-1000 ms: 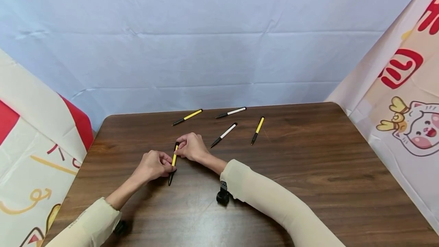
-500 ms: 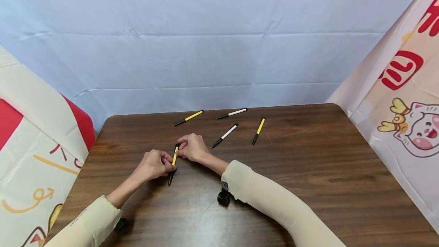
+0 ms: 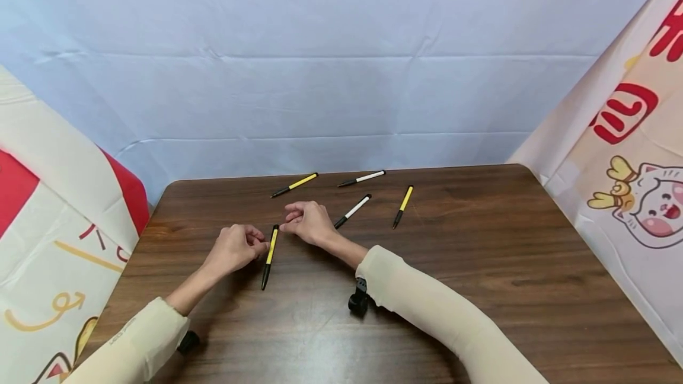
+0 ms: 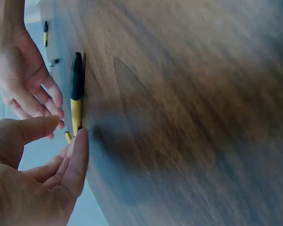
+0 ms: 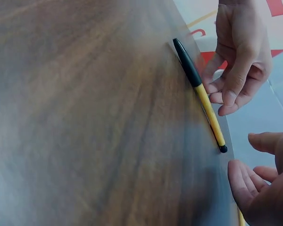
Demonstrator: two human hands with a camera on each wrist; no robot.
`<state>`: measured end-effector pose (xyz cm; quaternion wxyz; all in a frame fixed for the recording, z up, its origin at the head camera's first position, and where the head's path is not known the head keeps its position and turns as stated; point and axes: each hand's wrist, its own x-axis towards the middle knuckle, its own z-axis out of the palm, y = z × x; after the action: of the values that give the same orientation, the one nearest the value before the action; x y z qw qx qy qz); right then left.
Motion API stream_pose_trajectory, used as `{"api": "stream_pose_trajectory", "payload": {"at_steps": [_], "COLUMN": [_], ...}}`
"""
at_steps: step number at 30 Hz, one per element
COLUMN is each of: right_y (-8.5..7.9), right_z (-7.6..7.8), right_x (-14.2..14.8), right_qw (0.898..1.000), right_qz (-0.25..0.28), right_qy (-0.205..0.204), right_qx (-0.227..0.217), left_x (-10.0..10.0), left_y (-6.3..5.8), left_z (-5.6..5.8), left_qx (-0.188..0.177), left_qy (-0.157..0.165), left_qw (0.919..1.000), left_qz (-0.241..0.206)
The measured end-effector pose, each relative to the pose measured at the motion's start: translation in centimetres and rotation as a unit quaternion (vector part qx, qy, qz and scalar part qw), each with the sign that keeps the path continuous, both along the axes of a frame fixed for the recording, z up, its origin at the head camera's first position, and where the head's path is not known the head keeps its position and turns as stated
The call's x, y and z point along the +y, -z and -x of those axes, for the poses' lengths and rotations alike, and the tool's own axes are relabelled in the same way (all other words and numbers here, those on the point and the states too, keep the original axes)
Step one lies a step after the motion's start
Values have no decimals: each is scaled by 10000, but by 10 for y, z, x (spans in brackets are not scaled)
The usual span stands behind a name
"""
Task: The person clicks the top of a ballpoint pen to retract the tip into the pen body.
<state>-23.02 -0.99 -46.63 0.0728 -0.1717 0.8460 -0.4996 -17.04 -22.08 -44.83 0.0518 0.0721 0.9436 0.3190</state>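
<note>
A yellow pen with a black lower end lies on the brown table, its black end toward me. To its left, my left hand hovers close by, thumb and fingers parted with nothing between them. My right hand is just right of the pen's upper end, fingers loosely bent and holding nothing. In the right wrist view the whole pen shows, and a gap separates it from the right fingertips. The left fingers overlap the pen's far end in the left wrist view.
Farther back lie a yellow pen and a white pen. Another white pen sits behind my right hand, its tip partly hidden. A second yellow pen lies to the right. Pale cloth hangs behind the table.
Both hands have let go of the yellow pen between them. The right hand has drawn back to the right, the left slightly away and up. The pen stays about where it was.
</note>
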Motion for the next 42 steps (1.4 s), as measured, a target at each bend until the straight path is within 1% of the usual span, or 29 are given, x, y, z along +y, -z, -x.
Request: {"api": "stream_pose_trajectory", "payload": {"at_steps": [3, 6, 10, 13, 20, 26, 28, 33, 38, 42], "right_y": [-2, -5, -10, -13, -17, -16, -16, -16, -16, -16], "right_z": [4, 8, 16, 23, 35, 43, 46, 55, 62, 67], "right_x": [2, 4, 8, 11, 19, 25, 27, 30, 31, 32], "right_qw": [10000, 9998, 9995, 9989, 9979, 9979, 9979, 9977, 9979, 9979], "right_qz": [87, 149, 85, 50, -3, -1, -6, -51, -33, -68], "right_qy": [39, 124, 295, 440, 642, 635, 637, 677, 647, 605], "right_qx": [1, 20, 73, 123, 114, 116, 88, 17, -81, -204], "left_x": [-3, -5, -6, -6, -2, 1, 1, 3, 6, 10], "left_y": [1, 1, -1, -2, -1, -1, 0, 1, 0, -1], "left_z": [5, 10, 16, 22, 39, 54, 58, 70, 81, 89], "left_qx": [309, 531, 774, 879, 965, 1056, 1109, 1204, 1078, 1022], "left_qy": [17, -27, -112, -155, -250, -275, -241, -127, -54, 39], "left_qw": [9995, 9984, 9960, 9945, 9923, 9895, 9890, 9896, 9916, 9931], "left_qz": [-16, -178, -432, -543, -733, -952, -952, -777, -715, -573]}}
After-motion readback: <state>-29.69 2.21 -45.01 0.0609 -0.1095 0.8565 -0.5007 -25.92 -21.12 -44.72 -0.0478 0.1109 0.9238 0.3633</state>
